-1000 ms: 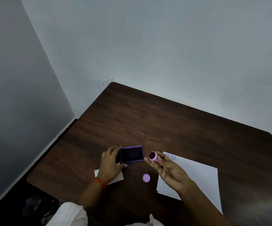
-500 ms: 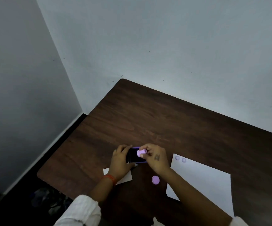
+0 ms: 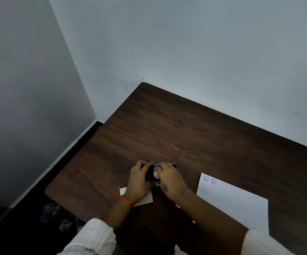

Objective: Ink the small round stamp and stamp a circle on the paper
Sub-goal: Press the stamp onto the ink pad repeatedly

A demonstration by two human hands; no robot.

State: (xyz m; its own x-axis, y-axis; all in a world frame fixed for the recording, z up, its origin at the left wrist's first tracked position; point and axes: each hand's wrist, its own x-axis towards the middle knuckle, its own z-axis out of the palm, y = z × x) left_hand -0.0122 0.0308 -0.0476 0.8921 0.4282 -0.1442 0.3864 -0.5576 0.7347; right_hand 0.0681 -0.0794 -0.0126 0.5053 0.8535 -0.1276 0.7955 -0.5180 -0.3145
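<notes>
A dark brown wooden counter (image 3: 195, 137) is seen in the lower half of the frame, set against pale walls. Near the lower middle, a purple ink pad (image 3: 164, 165) is lying on the counter, and most of it is hidden by the two hands. The left hand (image 3: 139, 181) is curled around the left side of the ink pad, with the fingers on its far edge and the thumb at its near edge, so the pad is gripped. An orange band (image 3: 126, 199) is worn on the left wrist. The right hand (image 3: 169, 181) is bent down over the pad. The small round stamp (image 3: 155, 174) is pinched in its fingertips, and only its light purple top is seen. The stamp is held right over the dark pad, but it cannot be told if the two are touching.

A small white paper (image 3: 145, 199) is lying under the left wrist. A bigger white paper (image 3: 237, 203) is lying at the lower right, well apart from the pad. Two purple round marks (image 3: 209, 179) are seen side by side in its upper left corner. A small purple cap (image 3: 177, 205) is peeking out beside the right forearm. White sleeves (image 3: 94, 236) are seen at the bottom edge.
</notes>
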